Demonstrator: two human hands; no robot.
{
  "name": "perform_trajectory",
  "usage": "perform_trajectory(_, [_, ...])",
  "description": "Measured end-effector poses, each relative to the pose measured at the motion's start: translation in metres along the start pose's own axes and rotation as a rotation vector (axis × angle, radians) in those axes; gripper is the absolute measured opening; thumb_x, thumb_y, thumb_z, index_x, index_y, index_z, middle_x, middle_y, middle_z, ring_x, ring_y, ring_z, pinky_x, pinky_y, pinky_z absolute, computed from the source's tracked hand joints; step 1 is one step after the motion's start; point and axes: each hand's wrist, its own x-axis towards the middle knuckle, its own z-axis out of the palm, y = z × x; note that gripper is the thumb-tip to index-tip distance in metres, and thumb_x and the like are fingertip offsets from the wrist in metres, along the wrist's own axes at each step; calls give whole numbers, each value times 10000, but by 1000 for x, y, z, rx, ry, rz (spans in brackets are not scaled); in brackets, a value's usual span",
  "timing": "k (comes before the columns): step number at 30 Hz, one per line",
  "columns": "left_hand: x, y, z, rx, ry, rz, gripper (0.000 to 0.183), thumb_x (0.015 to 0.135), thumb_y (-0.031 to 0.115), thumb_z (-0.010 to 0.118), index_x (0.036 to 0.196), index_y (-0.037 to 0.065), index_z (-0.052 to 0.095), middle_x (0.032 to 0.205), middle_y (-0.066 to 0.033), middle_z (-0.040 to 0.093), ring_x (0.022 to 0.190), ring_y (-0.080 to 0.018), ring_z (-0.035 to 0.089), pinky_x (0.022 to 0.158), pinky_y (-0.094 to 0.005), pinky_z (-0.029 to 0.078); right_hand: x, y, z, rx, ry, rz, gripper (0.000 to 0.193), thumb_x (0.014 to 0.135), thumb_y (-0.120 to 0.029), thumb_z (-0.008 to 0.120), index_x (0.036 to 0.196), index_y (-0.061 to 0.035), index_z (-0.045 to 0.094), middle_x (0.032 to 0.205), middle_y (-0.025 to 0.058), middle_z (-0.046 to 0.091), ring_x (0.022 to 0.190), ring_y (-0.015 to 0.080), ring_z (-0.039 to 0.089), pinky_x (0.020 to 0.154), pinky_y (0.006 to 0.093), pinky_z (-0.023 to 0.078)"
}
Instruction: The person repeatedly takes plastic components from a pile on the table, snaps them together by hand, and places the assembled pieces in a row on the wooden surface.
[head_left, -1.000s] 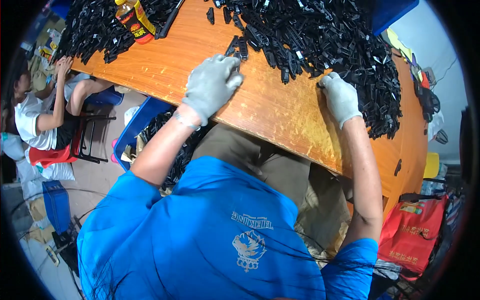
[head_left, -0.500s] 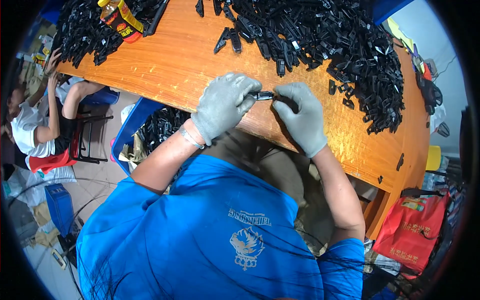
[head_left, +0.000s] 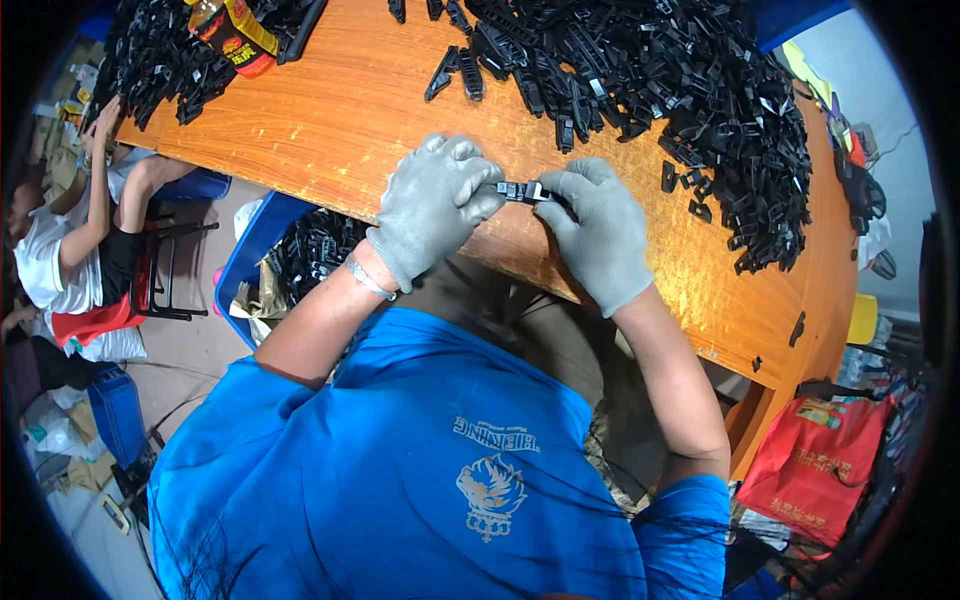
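Whereas hands were spread apart on orange wooden tabletop a second ago, grey-gloved left hand and grey-gloved right hand now pinch small black plastic clip together at table's near edge; fitting work looks underway, heap of black plastic parts just beyond.

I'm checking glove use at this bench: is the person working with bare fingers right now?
No, both the left hand and the right hand wear grey gloves while pinching a small black part.
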Motion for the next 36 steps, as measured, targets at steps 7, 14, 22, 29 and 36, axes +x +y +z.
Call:
perform_trajectory(7, [3,-1,2,-50,13,31,180,903,273,807,1003,124,791,938,-83,680,920,-322,630,821,-449,506,6,12,2,-10,-45,-64,126,918,-219,783,1030,-165,807,1005,61,690,966,302,714,786,438,587])
perform_trajectory(14, [-5,-9,-34,-21,-84,2,165,896,197,802,1023,100,763,955,-115,661,978,-366,653,831,-488,539,29,3,28,-16,-225,-259,195,921,-234,798,1106,-171,790,1070,56,716,981,305,730,801,439,601])
perform_trajectory(22, [-7,-43,-119,-113,-348,18,310,923,140,772,1216,46,735,1145,-159,745,1122,-379,699,983,-462,555,-19,62,-42,-121,18,-10,237,978,-271,750,1183,-156,779,1053,115,740,992,348,741,849,463,602])
perform_trajectory(29, [85,25,-9,179,-174,174,335,976,114,681,1303,165,735,1054,-115,725,1039,-346,711,892,-492,580,-5,97,-56,-545,53,244,277,986,-339,769,1212,-178,774,1033,156,749,903,368,765,761,484,613])
perform_trajectory(36, [94,25,14,329,-34,285,214,936,163,744,1148,156,771,1082,-83,703,1055,-325,699,867,-463,597,-17,88,-56,-478,-34,126,214,986,-196,705,1188,-178,771,996,178,723,848,390,754,734,489,618])
